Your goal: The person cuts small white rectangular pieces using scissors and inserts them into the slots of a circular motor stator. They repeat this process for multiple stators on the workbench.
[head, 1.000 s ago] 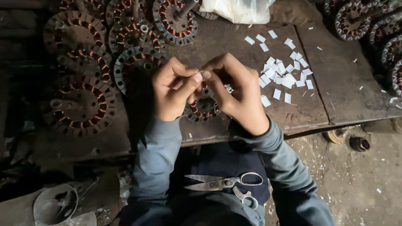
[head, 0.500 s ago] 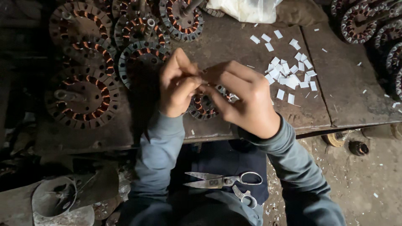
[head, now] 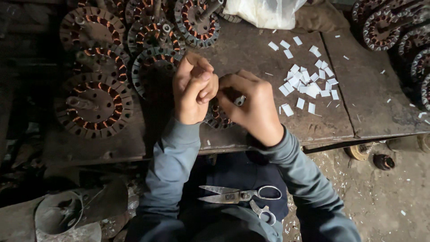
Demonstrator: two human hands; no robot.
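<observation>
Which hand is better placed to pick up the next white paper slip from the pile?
Right, probably. The right hand sits beside the pile of white paper slips on the wooden bench, with bare board between them. The left hand is on the far side of the small stator and would have to cross over.

There is only the one view, from a camera on the person's head, looking almost straight down over their own lap and forearms. It sits close enough that the left hand [head: 193, 89] and right hand [head: 251, 106] fill the middle, meeting over the near edge of the dark workbench [head: 251, 49], which runs across the upper half. The scissors [head: 239, 195] on the lap lie at the bottom, and a strip of dirt floor [head: 385, 197] shows at lower right.
</observation>
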